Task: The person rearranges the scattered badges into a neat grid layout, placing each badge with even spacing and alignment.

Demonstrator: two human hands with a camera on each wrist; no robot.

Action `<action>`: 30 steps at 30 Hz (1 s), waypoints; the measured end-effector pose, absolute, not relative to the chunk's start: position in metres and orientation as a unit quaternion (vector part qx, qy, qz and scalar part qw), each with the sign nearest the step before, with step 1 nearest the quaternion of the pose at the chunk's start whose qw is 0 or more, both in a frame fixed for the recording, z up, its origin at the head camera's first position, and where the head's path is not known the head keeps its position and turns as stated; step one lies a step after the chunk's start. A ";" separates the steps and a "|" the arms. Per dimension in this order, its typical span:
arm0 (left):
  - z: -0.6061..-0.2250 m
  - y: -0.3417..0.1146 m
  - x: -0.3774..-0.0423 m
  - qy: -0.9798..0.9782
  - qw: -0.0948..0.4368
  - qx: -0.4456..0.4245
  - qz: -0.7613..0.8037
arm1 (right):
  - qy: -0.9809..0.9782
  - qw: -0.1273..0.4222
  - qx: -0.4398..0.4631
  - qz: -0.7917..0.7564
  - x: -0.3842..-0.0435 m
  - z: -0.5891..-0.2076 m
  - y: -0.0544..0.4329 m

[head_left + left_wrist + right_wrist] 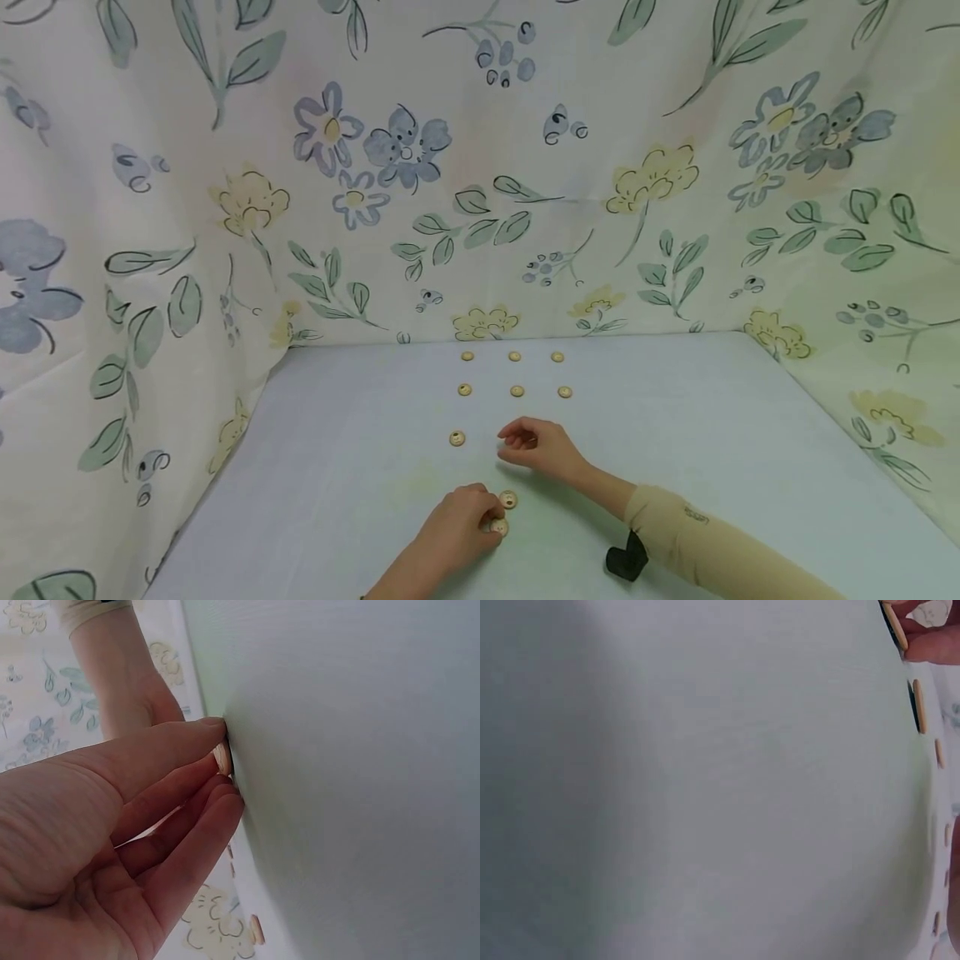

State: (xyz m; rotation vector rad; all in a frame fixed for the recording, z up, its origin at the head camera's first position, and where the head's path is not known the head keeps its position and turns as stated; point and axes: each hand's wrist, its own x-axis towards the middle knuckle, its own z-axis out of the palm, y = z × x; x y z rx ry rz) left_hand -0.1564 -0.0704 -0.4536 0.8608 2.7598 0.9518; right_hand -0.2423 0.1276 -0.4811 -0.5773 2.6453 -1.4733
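Note:
Near the front of the table, my left hand pinches a round wooden button between thumb and fingers. In the left wrist view this button shows edge-on, low at the tabletop. Just beyond it lies a second wooden button, flat on the table. Further forward, my right hand is held low over the table with fingers loosely bent and a gap between thumb and forefinger. Nothing shows in that gap. To its left lies another button.
Behind the hands lie two rows of three similar buttons, a nearer row and a farther row. A black object shows beside the right sleeve. Flowered cloth hangs around the pale table.

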 end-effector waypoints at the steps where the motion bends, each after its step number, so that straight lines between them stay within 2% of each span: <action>1: -0.453 -0.071 -0.156 0.906 0.049 0.282 0.312 | 0.857 0.032 -0.187 -0.478 -0.241 -0.482 0.129; 16: -0.455 -0.082 -0.157 0.909 0.033 0.263 0.322 | 0.842 0.054 -0.192 -0.501 -0.220 -0.484 0.140; 30: -0.456 -0.088 -0.159 0.904 0.044 0.258 0.339 | 0.838 0.077 -0.225 -0.491 -0.205 -0.488 0.143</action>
